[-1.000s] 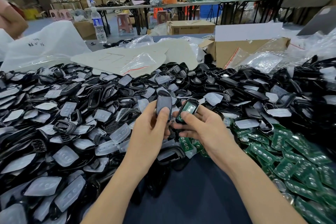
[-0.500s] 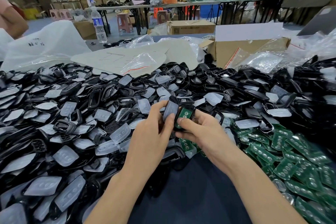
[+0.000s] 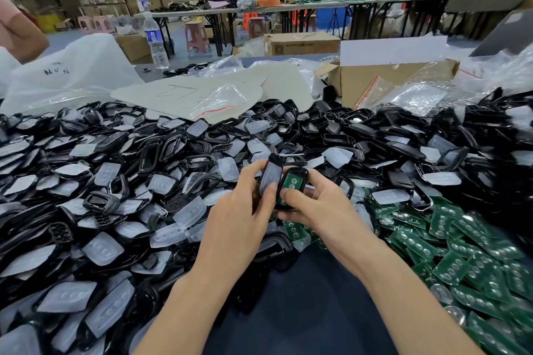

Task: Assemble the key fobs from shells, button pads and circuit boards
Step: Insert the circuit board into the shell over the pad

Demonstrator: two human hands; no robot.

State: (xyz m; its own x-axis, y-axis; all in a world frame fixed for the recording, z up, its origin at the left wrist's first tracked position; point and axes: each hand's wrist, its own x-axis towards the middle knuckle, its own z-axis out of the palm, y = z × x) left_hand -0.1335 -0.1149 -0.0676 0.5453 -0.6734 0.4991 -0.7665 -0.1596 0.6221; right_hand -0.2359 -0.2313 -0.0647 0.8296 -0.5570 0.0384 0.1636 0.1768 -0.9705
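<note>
- At far left, stock only: a heap of black shells (image 3: 150,153) and milky button pads (image 3: 102,251), loose and overlapping across the table (image 3: 302,311).
- Just left of centre, with the left hand (image 3: 245,204): grips a front shell half (image 3: 271,174) nearly upright, thumb and curled fingers pinched round it, with what looks like a pale button pad laid in it and turned toward the camera.
- Just right of that, with the right hand (image 3: 320,207): holds the back shell half (image 3: 301,172) with a green circuit board (image 3: 292,183) seated inside, thumb pressed on the board's lower end, fingers curled beneath.
- Between the two: touching or all but touching along one long side, spread like an open book; cannot tell whether any catch has engaged.
- Judged step: closing the two halves of one fob, pad and board already placed.
- Called for next: lining up the rims all round, then squeezing evenly until shut; if skewed, likely to trap the pad's edge or shift the board.
- At far right: spare circuit boards (image 3: 461,253) in a spread pile, near enough for the following fob.
</note>
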